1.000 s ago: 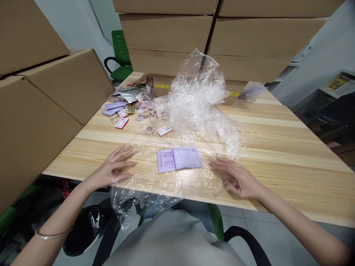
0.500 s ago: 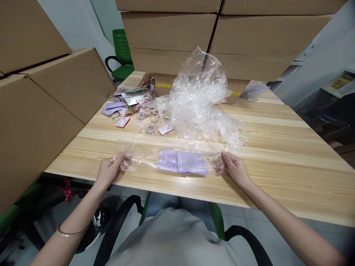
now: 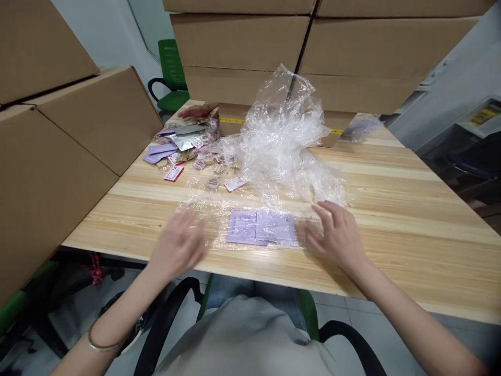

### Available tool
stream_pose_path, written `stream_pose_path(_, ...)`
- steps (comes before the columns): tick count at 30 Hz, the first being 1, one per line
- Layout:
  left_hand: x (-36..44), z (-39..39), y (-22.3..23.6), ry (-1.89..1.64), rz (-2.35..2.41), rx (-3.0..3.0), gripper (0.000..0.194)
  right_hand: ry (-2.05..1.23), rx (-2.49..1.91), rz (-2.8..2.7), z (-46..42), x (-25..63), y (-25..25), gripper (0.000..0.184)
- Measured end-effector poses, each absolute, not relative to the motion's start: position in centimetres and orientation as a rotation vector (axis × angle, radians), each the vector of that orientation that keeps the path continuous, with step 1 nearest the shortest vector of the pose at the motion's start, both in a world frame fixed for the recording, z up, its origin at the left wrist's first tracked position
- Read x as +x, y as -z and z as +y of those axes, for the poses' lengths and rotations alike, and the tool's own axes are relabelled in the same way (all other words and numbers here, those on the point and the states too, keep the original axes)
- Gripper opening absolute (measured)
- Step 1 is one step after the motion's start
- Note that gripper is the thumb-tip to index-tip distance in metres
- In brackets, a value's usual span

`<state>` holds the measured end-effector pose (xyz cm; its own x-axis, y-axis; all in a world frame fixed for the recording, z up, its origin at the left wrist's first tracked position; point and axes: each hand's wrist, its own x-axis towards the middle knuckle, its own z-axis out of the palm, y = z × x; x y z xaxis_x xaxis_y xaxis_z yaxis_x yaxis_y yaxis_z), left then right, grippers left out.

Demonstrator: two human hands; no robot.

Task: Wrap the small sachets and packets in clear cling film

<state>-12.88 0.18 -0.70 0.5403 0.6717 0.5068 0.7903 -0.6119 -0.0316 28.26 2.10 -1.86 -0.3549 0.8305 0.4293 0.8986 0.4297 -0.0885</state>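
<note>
Two lilac packets lie flat side by side near the front edge of the table, under a sheet of clear plastic film. My left hand, smeared by motion, is over the left end of the film, and its fingers cannot be made out clearly. At the right end, my right hand is open with its fingers spread beside the packets. Whether its fingertips touch the film is unclear. Behind the packets rises a large crumpled heap of clear film.
A pile of pouches and small wrapped items lies at the back left, beside what looks like another person's hand. Red-and-white cards lie in front. Large cardboard boxes stand along the back and left.
My hands have let go of the stretched film, which now lies spread over the packets. My left hand has moved right; my right hand has opened. A hand-like shape appears behind the pile.
</note>
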Motion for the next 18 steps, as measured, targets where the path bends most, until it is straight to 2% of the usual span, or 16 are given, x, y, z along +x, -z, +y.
stream_pose_path(3,-9.7,1.1,0.0,0.328,-0.911,-3.056,0.074,-0.153,-1.032,-2.668,1.4,27.5,1.6,0.076)
stream_pose_path(6,-7.3,3.3,0.6,0.124,-1.059,-3.156,0.079,-0.355,-0.963,-2.708,2.1,26.5,2.6,0.084)
stream_pose_path(12,-7.8,5.9,1.4,0.132,-1.317,-3.186,0.058,-0.360,-1.112,-2.615,3.7,27.4,4.1,0.071)
stream_pose_path(15,-9.5,5.5,-0.8,0.184,-1.452,-3.345,0.049,-0.578,-1.194,-2.532,3.0,28.6,2.4,0.064)
stream_pose_path(18,-10.7,5.2,-3.3,0.195,-1.727,-3.494,0.035,-0.848,-1.238,-2.430,2.6,29.0,0.1,0.044)
